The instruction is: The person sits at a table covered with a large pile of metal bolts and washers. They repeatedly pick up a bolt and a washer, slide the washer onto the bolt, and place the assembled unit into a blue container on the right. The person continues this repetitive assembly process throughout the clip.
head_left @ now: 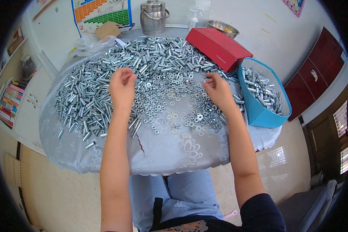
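Over the middle-left of a big heap of shiny metal sleeves (pixel 87 83), my left hand (pixel 122 88) hovers with fingers curled in toward the thumb. Anything in that pinch is too small or hidden to make out. My right hand (pixel 219 89) is bent above the right side of the pile, thumb and fingertips drawn together; a small item between them cannot be told. Flat washers (pixel 170 116) and nuts (pixel 154 127) lie loose between and below the hands. A blue fabric bin (pixel 266 119) on the right holds assembled metal expansion bolts (pixel 263 91).
A red box (pixel 220 45) lies at the back right, near a steel bowl (pixel 224 28). Behind the heap stand a metal pot (pixel 153 19) and a spray bottle (pixel 194 19). A plastic bag (pixel 91 45) sits back left. The grey tablecloth (pixel 166 156) has a scalloped front edge.
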The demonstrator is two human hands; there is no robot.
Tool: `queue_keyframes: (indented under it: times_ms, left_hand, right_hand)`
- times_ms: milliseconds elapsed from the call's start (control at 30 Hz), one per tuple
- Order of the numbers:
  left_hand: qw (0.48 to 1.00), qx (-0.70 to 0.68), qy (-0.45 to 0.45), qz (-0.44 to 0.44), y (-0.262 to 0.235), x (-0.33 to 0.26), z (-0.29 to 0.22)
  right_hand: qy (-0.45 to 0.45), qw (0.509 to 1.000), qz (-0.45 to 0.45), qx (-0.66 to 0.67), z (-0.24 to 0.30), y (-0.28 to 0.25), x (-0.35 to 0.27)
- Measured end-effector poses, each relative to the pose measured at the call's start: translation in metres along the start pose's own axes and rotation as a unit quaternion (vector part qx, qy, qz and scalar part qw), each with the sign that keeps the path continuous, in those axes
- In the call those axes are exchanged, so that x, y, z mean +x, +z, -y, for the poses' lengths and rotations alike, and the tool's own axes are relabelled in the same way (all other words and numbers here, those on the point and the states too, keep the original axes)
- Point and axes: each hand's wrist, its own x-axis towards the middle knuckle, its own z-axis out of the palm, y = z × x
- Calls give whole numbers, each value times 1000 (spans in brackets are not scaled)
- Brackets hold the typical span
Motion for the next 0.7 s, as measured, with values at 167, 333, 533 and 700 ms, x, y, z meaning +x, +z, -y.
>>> queue_keyframes:
  times_ms: [167,333,533,700]
  left_hand:
    - [974,-155,-107,126,28,-25,-31]
    - [955,-194,-134,182,36,-38,-42]
    - [930,-213,-202,219,35,-41,-48]
    - [923,-213,-218,234,37,-43,-49]
  right_hand:
    - [-26,987,121,107,20,14,-8]
    - [12,947,220,233,27,26,-11]
    - [57,914,247,317,36,34,-15]
    - [78,903,240,349,38,39,-15]
